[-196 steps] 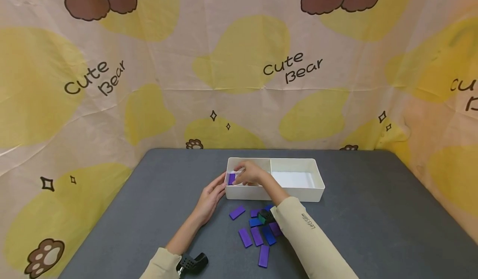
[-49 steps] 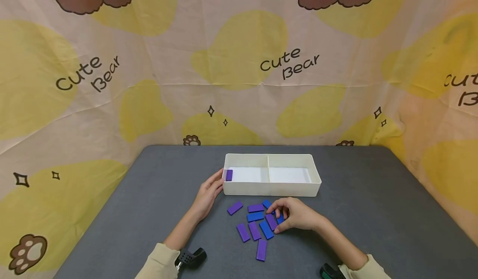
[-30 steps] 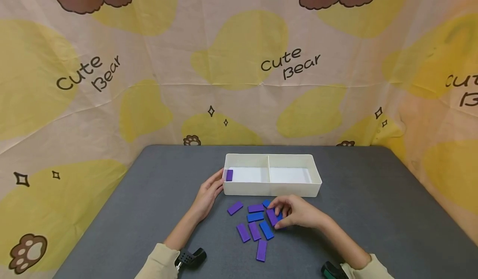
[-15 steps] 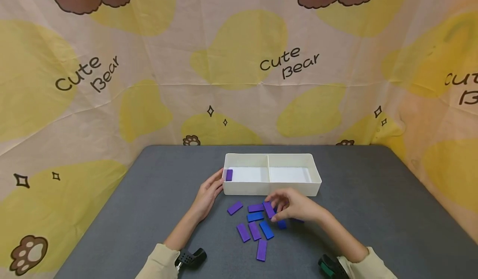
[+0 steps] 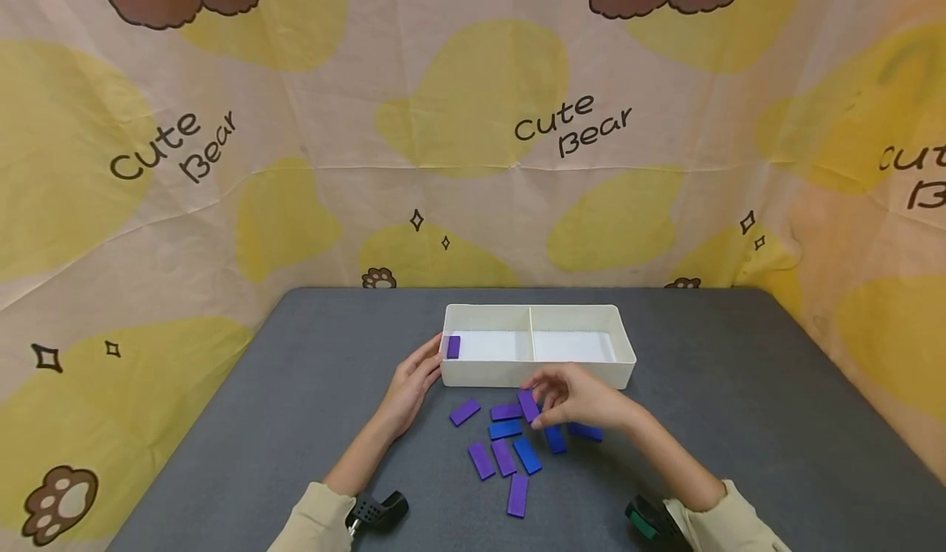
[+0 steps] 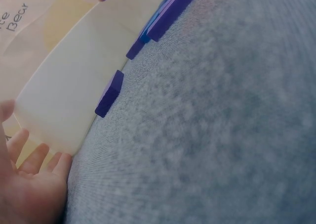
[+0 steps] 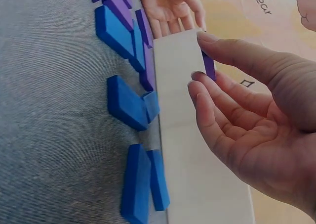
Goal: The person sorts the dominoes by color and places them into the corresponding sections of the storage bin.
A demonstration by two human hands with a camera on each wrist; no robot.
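My right hand (image 5: 580,396) pinches a purple block (image 5: 528,405) between thumb and fingertips, raised just before the front wall of a white two-compartment box (image 5: 488,374). The right wrist view has this held block (image 7: 209,67) partly hidden behind the fingers. At the box's left end, my left hand (image 5: 408,392) has its fingers extended against the side wall; the left wrist view shows those fingers (image 6: 33,158) by the box corner. Inside the left compartment a purple block (image 5: 454,347) stands along the left wall. The right compartment shows only its white floor.
In front of the box several loose blocks lie on the grey table (image 5: 355,330), among them a purple block (image 5: 465,412), a blue block (image 5: 505,429) and a blue block (image 5: 585,431) beneath the right wrist. A patterned cloth (image 5: 473,125) hangs behind the table.
Earlier the right hand was inside the left compartment, then came back to the loose blocks. It has since picked up a purple block and carried it towards the box. The left hand stays put.
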